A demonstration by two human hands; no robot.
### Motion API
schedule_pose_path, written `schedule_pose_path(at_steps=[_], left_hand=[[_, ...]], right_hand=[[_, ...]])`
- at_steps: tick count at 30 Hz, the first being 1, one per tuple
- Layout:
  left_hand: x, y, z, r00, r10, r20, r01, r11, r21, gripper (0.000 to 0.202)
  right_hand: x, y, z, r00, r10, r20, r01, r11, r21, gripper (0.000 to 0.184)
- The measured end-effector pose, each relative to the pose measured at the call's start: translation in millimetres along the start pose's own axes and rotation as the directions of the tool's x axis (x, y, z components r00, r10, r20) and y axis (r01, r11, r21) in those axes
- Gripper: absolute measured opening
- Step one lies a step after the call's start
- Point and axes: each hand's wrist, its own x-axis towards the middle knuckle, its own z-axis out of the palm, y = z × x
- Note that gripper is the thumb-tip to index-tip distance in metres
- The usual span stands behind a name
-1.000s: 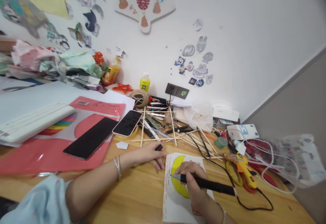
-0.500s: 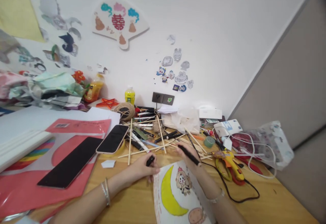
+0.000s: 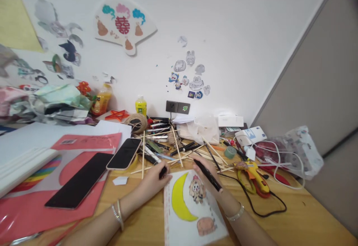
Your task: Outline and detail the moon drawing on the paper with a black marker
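A sheet of white paper (image 3: 183,229) lies in front of me, with a yellow crescent moon (image 3: 179,199), a long-haired cartoon figure (image 3: 197,190) and a pinkish-brown shape (image 3: 206,226) drawn on it. My left hand (image 3: 155,179) is closed around a black marker cap (image 3: 163,172), beside the paper's upper left corner. At the paper's upper right, my right hand (image 3: 205,171) grips a black marker (image 3: 207,174), which slants across the hand. Some of the right fingers are hidden behind the hand.
Thin wooden sticks (image 3: 176,147) and markers (image 3: 159,126) lie piled beyond the paper. A yellow glue gun (image 3: 258,177) with a black cord is at right. At left are a phone (image 3: 124,153), a dark tablet (image 3: 79,180) and a red folder (image 3: 75,216).
The paper, partly raised before, now lies flatter, and more of its lower part shows. Both hands still hold the cap and marker. The view has shifted slightly.
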Motion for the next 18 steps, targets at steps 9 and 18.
schedule_pose_path(at_steps=[9,18], left_hand=[[6,-7,-7.6,0.964,-0.105,-0.245,0.093,0.994,-0.060,0.011],[9,-15,-8.4,0.970,-0.127,-0.206,0.127,0.992,-0.012,0.005]], right_hand=[[-12,-32,-3,0.971,-0.222,-0.094,0.220,0.975,-0.027,0.029],[-24,-27,34,0.945,0.187,0.269,-0.233,0.961,0.148,0.018]])
